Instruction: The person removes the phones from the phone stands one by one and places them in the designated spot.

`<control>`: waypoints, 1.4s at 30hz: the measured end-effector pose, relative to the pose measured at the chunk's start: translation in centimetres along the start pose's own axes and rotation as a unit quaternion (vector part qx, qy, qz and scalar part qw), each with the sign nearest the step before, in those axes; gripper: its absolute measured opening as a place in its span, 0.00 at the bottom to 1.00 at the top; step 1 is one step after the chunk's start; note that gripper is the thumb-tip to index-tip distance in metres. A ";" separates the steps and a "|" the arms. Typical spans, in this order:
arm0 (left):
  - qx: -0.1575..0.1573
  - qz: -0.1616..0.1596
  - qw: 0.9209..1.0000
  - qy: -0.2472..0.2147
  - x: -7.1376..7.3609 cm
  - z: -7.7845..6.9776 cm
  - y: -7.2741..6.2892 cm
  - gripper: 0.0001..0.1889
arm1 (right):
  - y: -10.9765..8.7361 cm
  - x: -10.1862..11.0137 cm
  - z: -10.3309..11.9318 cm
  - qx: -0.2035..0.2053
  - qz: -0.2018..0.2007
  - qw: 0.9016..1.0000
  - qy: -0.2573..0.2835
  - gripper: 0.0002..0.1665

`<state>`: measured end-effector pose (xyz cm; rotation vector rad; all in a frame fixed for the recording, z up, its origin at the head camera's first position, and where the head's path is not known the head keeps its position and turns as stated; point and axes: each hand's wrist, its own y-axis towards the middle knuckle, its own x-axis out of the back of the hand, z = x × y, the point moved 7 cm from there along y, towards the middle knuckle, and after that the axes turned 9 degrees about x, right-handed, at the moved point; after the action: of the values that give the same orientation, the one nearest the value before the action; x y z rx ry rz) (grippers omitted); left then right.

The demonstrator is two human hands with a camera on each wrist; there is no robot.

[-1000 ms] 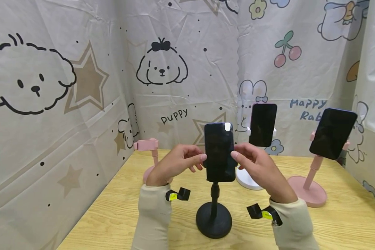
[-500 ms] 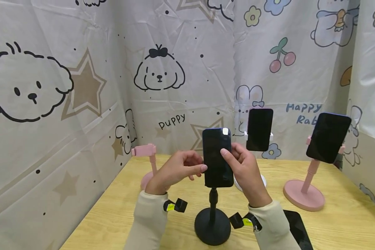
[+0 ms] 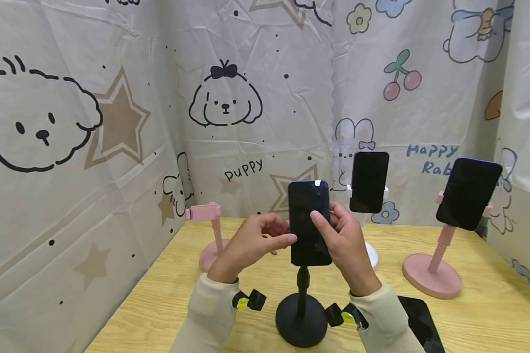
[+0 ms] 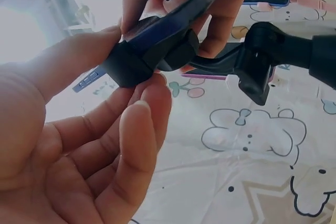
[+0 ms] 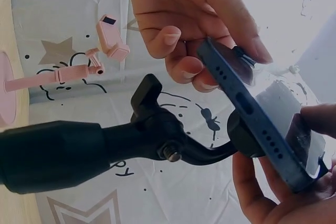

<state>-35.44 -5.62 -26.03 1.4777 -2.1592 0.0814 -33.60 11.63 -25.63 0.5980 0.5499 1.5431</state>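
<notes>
A dark phone sits upright in the holder of a black phone stand, in the middle of the head view. My left hand is at the phone's left edge. In the left wrist view its thumb and fingertips pinch the stand's black clamp. On the other side, my right hand grips the phone, thumb lying across the screen and fingers behind. The right wrist view shows the phone's port edge and the bent black arm behind it.
Behind, a white stand and a pink stand each hold a phone. Another pink stand, its holder bare, is at the back left. A black phone lies flat beside my right sleeve. Printed curtains surround the wooden table.
My right hand has shifted left, its thumb going from the phone's right edge onto the screen. The left hand stays at the left edge. The flat phone has come out from behind my right sleeve.
</notes>
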 end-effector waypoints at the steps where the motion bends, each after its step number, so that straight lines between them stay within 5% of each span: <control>1: -0.003 -0.004 1.000 0.003 0.0 0.0 0.0 0.14 | 0.0 0.0 0.1 0.005 0.000 1.000 -0.001 0.20; 17: -0.011 -0.021 1.000 0.014 0.4 -0.2 -0.4 0.12 | -0.2 0.3 1.0 0.042 -0.003 0.998 -0.037 0.16; 42: 0.006 0.000 1.000 -0.002 0.4 -0.5 -0.9 0.13 | -0.3 0.9 0.4 -0.006 0.037 0.996 0.082 0.19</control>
<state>-34.61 -6.16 -25.64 1.4860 -2.1649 0.0921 -33.15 12.50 -25.45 0.4900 0.6482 1.6733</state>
